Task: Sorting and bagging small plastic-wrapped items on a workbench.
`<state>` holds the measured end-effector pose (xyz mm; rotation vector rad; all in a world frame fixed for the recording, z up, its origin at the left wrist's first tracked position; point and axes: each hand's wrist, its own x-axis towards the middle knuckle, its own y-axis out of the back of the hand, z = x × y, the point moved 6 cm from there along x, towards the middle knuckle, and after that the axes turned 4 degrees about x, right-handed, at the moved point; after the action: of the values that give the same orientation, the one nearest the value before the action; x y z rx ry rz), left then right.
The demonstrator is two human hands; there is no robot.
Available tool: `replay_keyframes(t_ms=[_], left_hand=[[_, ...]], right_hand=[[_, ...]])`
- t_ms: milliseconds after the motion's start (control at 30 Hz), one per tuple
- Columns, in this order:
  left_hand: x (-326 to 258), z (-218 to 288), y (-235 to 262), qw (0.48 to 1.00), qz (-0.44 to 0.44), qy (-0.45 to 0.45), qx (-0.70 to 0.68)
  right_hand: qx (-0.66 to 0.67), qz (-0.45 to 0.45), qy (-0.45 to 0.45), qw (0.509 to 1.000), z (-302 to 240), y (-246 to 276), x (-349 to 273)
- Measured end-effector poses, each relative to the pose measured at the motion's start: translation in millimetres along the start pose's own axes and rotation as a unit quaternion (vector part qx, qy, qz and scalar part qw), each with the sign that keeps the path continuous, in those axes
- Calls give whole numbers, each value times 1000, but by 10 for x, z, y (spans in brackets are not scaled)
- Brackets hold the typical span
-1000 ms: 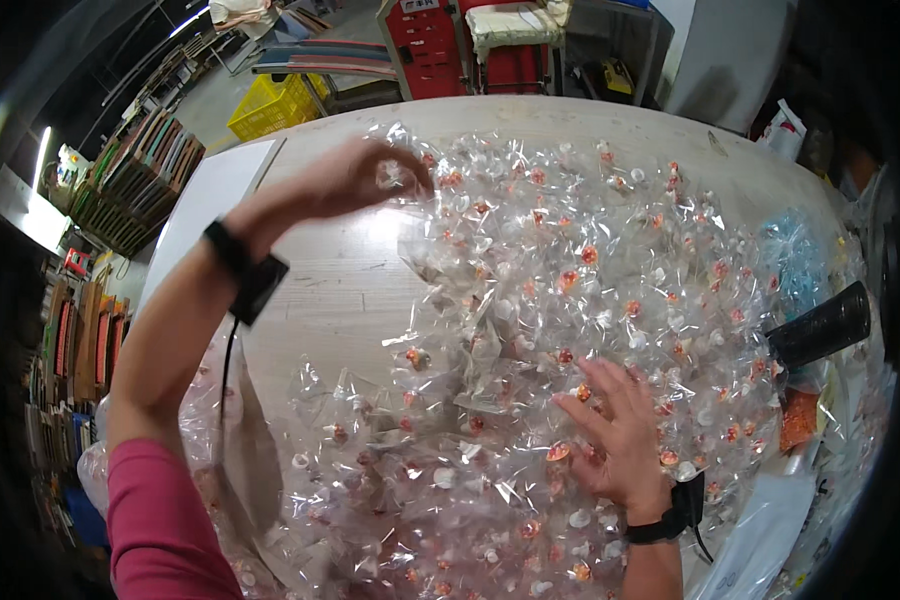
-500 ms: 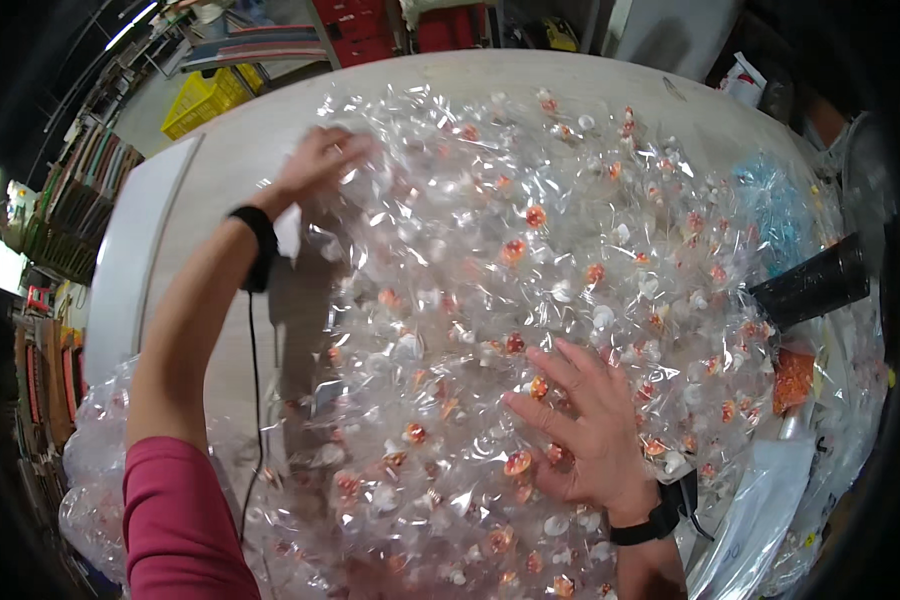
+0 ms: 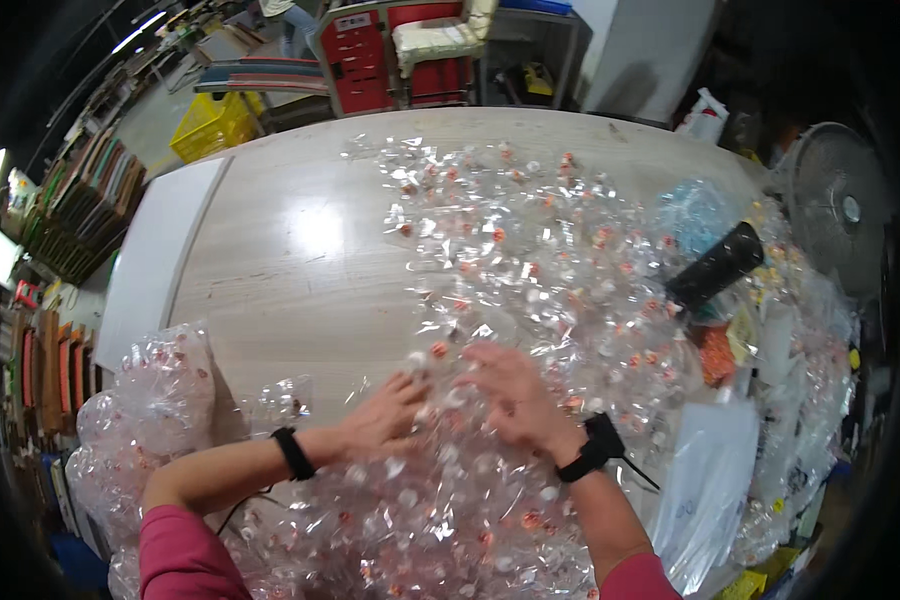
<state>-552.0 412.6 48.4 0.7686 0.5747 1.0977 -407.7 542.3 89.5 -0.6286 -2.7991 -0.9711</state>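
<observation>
Clock bearings taken from the centre of the head view. Small clear packets (image 3: 500,235), showing orange-red and white pieces inside, are covering the pale table (image 3: 270,290) from 12 o'clock round through 3 to about 7. Bare tabletop is showing at 9.

Left hand (image 3: 385,412), at 7 o'clock: lying low at the near edge of the spread, fingers pointing toward 2 and slightly curled, a narrow hand. Right hand (image 3: 515,395), at 5: lying over the packets, fingers pointing toward 10, bent and a little apart. The hands are facing each other with packets between them; whether either is gripping one, cannot tell (blur, shiny film). Both wrists are wearing black bands.

A black cylinder (image 3: 715,265) is lying at 3 o'clock, tilting toward 2, with a blue film bundle (image 3: 698,212) just beyond it and an orange packet (image 3: 714,355) nearer the person. A fan (image 3: 840,200) is standing farther out between 2 and 3. Flat whitish plastic bags (image 3: 705,480) are lying at 4. A bulging clear bag (image 3: 165,390) is sitting between 8 and 9.
</observation>
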Motion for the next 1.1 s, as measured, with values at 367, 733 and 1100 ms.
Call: replay_keyframes(t_ms=[367,733,1100], left_hand=[[283,464,1389,950,-278,37,140],[1779,-2575,2632,915,158,322,186],[2587,-2027,1367,940,135,31,312]], right_hand=[[-53,-130,-65,988,-689,1267,676],[-318,136,-304,888,2358,2504,1770],[-244,14,-200,949,2649,1817,1643]])
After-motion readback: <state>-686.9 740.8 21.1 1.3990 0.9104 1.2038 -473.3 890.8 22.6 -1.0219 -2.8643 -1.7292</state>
